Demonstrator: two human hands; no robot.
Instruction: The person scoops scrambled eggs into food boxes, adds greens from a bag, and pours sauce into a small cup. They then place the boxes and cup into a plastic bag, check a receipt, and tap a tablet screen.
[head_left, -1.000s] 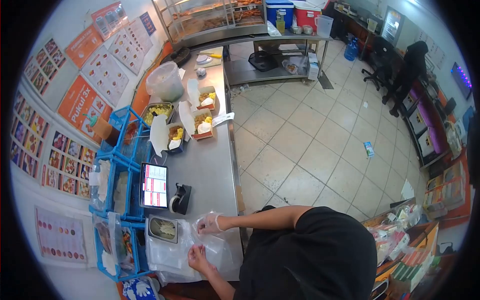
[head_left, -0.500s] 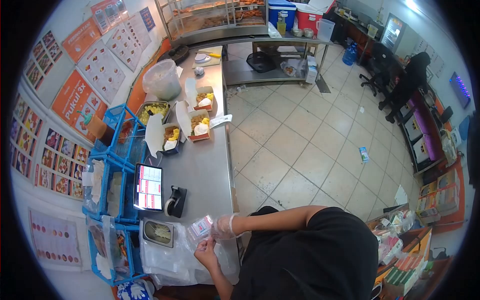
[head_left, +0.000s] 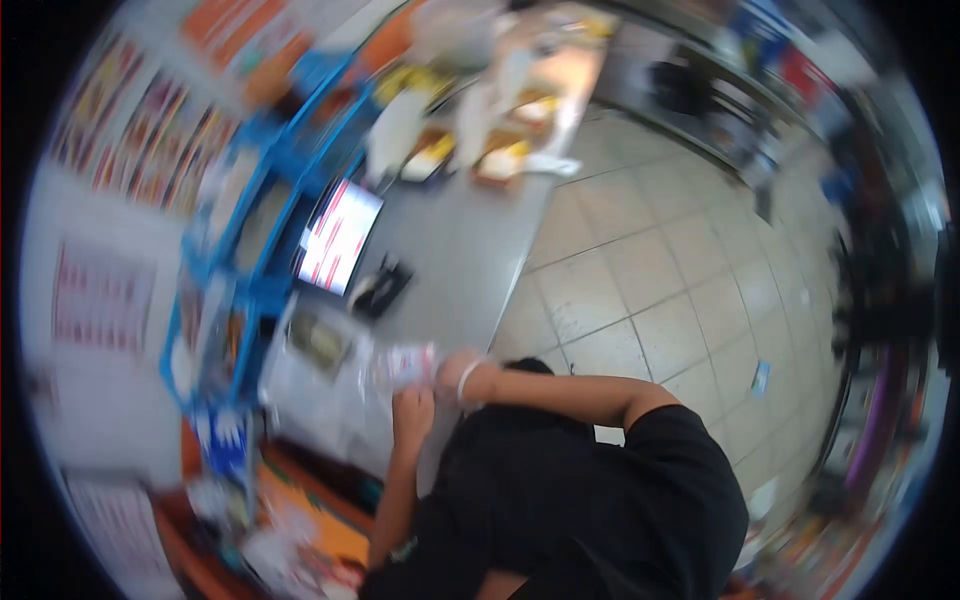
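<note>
Right arm (head_left: 570,398): the elbow is bending at the edge of a dark sleeve (head_left: 685,445), the forearm reaching leftward, nearly level, toward the counter (head_left: 455,260).
Right hand (head_left: 458,370): lying just beside the packet's right end, a pale band (head_left: 465,382) circling the wrist; motion is blurring the fingers, so whether they are grasping cannot be told.
Left arm (head_left: 398,490): rising steeply from below, the wrist running nearly straight into the hand.
Left hand (head_left: 413,415): curling into a loose fist, its upper end meeting the packet's lower edge and apparently pinching it.
Packet (head_left: 403,364): sitting at the two hands, in front of the clear bags (head_left: 315,405); it is showing pink-red print on a pale ground, the words blurring past reading.
Tub (head_left: 318,342): resting on the bags, left of the packet.
Tape dispenser (head_left: 380,287): standing between tub and tablet.
Tablet (head_left: 340,237): leaning beside the blue baskets (head_left: 265,222), glowing with white and red panels; its text is not resolving.
Boxes (head_left: 500,165): three are standing open with food farther along, a white slip (head_left: 553,164) lying beside the middle one.
Wall sheet (head_left: 103,297): carrying rows of reddish marks, its lettering illegible.
</note>
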